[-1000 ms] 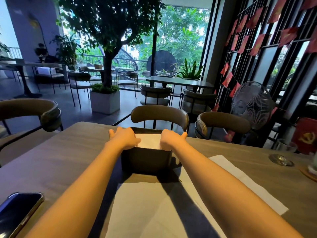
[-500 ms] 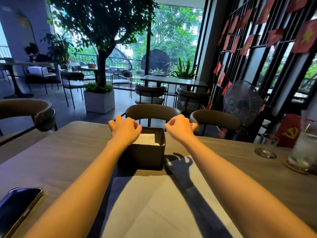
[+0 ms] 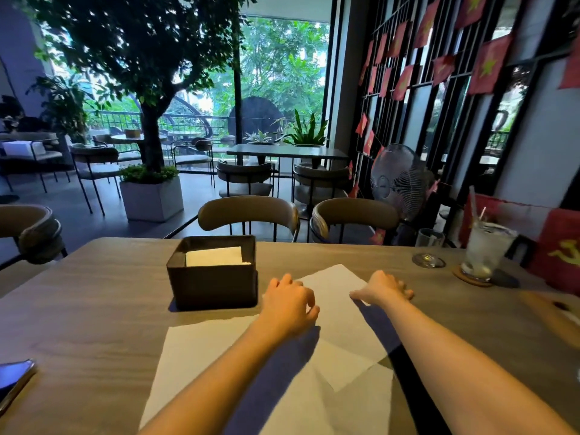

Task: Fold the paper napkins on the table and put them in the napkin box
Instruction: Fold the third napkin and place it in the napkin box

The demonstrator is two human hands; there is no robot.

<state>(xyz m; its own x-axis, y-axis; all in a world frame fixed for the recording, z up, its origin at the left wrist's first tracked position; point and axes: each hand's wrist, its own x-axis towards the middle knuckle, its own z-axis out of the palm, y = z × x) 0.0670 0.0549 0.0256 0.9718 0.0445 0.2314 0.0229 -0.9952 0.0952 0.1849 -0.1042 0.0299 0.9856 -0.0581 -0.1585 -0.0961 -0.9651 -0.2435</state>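
Observation:
A dark square napkin box (image 3: 213, 285) stands on the wooden table (image 3: 88, 309) with a folded white napkin (image 3: 215, 255) inside it. To its right an unfolded white napkin (image 3: 335, 309) lies flat, overlapping another white napkin (image 3: 201, 356) nearer to me. My left hand (image 3: 290, 304) rests on the left edge of the upper napkin, fingers curled down. At that napkin's right edge my right hand (image 3: 384, 288) lies palm down, fingers spread. Neither hand has lifted the paper.
A phone (image 3: 14, 379) lies at the table's left front edge. An empty glass (image 3: 428, 248) and an iced drink (image 3: 485, 251) on a coaster stand at the right. Chairs (image 3: 249, 213) line the far side, with a fan (image 3: 398, 180) behind.
Both hands left the napkin box and moved right and toward me, down onto the unfolded napkin. The folded napkin stays inside the box. The view has turned to the right.

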